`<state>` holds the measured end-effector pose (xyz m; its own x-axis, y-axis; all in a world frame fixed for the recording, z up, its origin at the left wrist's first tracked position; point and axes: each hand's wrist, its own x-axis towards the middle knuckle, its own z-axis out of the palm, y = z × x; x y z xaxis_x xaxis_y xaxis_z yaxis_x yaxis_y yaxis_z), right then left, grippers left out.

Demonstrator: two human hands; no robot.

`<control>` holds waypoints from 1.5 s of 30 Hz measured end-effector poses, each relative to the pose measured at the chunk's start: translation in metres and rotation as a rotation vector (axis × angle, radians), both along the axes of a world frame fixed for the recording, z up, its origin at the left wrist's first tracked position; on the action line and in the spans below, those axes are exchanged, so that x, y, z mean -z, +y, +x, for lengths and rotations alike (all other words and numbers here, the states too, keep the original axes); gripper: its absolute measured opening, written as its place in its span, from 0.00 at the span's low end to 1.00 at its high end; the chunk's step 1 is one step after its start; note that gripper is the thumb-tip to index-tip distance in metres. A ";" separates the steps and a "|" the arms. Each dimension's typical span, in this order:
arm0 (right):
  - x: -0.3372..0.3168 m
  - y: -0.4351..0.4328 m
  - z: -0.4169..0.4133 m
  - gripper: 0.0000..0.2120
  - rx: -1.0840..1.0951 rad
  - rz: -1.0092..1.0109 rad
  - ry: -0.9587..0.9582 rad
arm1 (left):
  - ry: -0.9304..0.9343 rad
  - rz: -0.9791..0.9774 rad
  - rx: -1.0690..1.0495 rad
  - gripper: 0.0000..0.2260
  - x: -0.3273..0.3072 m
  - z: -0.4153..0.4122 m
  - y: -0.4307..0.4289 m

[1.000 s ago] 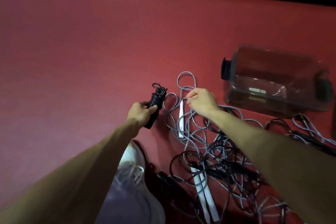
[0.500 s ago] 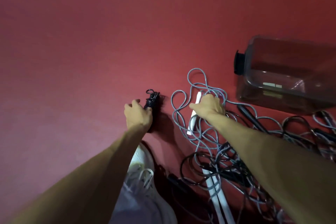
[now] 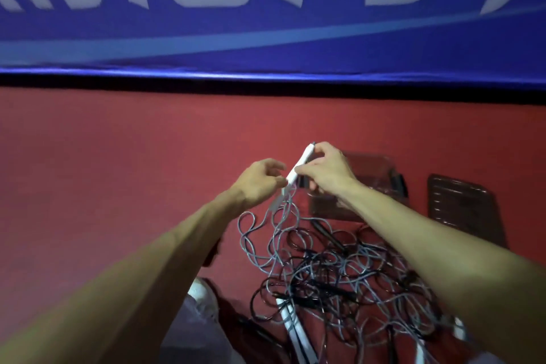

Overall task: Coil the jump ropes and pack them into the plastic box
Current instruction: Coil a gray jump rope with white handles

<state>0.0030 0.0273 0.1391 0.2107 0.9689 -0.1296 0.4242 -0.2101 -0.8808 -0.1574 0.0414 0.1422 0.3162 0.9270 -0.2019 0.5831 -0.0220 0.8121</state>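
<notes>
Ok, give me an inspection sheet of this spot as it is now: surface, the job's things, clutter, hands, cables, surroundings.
Surface: red floor, looks like carpet.
Job's things: clear plastic box beyond the right hand, contents not discernible; white handle held above the floor, grey rope hanging from it into the pile.
Clutter: white shoe near the bottom; dark ribbed panel right of the box, possibly its lid.
Grippers: right hand pinches the white handle; left hand at the handle's lower end, grip unclear.
Cables: tangle of grey and black ropes, uncoiled, more handles among it.
Surroundings: blue banner with white lettering along the far edge.
</notes>
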 end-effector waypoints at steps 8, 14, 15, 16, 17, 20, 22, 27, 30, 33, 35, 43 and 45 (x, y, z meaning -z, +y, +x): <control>-0.131 -0.080 0.042 0.11 -0.059 0.277 -0.113 | -0.108 0.254 0.102 0.04 -0.108 0.050 -0.059; -0.148 -0.123 0.087 0.12 0.249 0.480 -0.211 | -0.012 0.456 0.142 0.04 -0.126 0.068 -0.098; -0.139 -0.128 0.092 0.10 0.283 0.471 -0.189 | -0.020 0.450 0.129 0.04 -0.121 0.068 -0.101; -0.129 -0.130 0.096 0.09 0.291 0.445 -0.160 | -0.057 0.424 0.112 0.04 -0.116 0.069 -0.104; -0.119 -0.130 0.097 0.09 0.273 0.406 -0.114 | -0.107 0.391 0.092 0.03 -0.112 0.071 -0.106; -0.106 -0.125 0.091 0.10 0.195 0.272 0.079 | -0.255 0.389 0.071 0.03 -0.123 0.089 -0.109; -0.108 -0.125 0.088 0.15 0.134 0.257 0.192 | -0.338 0.421 0.109 0.04 -0.139 0.102 -0.112; -0.110 -0.144 0.091 0.08 -0.019 0.283 0.006 | -0.550 0.301 0.122 0.05 -0.151 0.111 -0.122; -0.110 -0.157 0.092 0.07 -0.109 0.260 -0.206 | -0.796 0.163 0.041 0.05 -0.158 0.110 -0.129; -0.110 -0.166 0.091 0.05 -0.050 0.283 -0.223 | -0.851 0.105 0.016 0.07 -0.154 0.103 -0.131; -0.114 -0.168 0.093 0.07 0.010 0.319 -0.158 | -0.834 0.090 -0.023 0.06 -0.149 0.099 -0.129; -0.131 -0.171 0.107 0.07 0.222 0.479 0.371 | -0.421 0.160 0.019 0.07 -0.123 0.084 -0.114; -0.137 -0.173 0.111 0.06 0.265 0.515 0.510 | -0.293 0.230 0.057 0.07 -0.117 0.084 -0.113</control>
<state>0.1143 -0.1456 0.2759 0.4794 0.8588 0.1807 -0.0673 0.2413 -0.9681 -0.0736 -0.0717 0.2590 0.3817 0.9170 0.1162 0.3193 -0.2488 0.9144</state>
